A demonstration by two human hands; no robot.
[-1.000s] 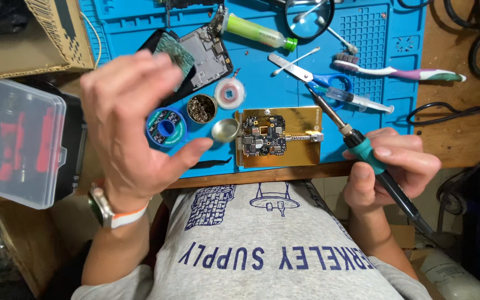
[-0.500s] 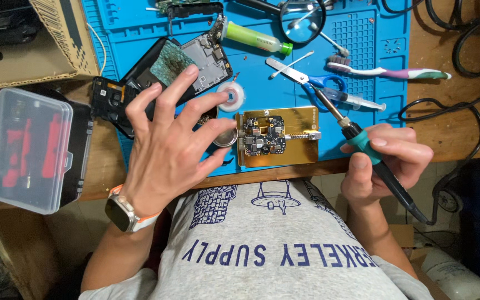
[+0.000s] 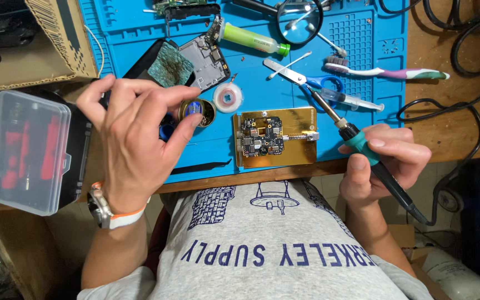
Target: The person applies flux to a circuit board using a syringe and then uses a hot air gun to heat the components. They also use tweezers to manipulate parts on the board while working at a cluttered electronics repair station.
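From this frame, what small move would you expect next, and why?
Probably the right hand tips the soldering iron down toward the circuit board clamped in the gold holder. The iron's tip hangs above the blue mat, just right of the holder, while the left hand fingers a small round tin.

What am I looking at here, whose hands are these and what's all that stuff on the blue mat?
This is one view from a camera worn on a person's head, looking down at their own two hands. The right hand holds a soldering iron like a pen. The left hand pinches a small round tin. On the blue mat lie a circuit board clamped on a gold plate, scissors, a toothbrush, a magnifying glass and an opened phone.
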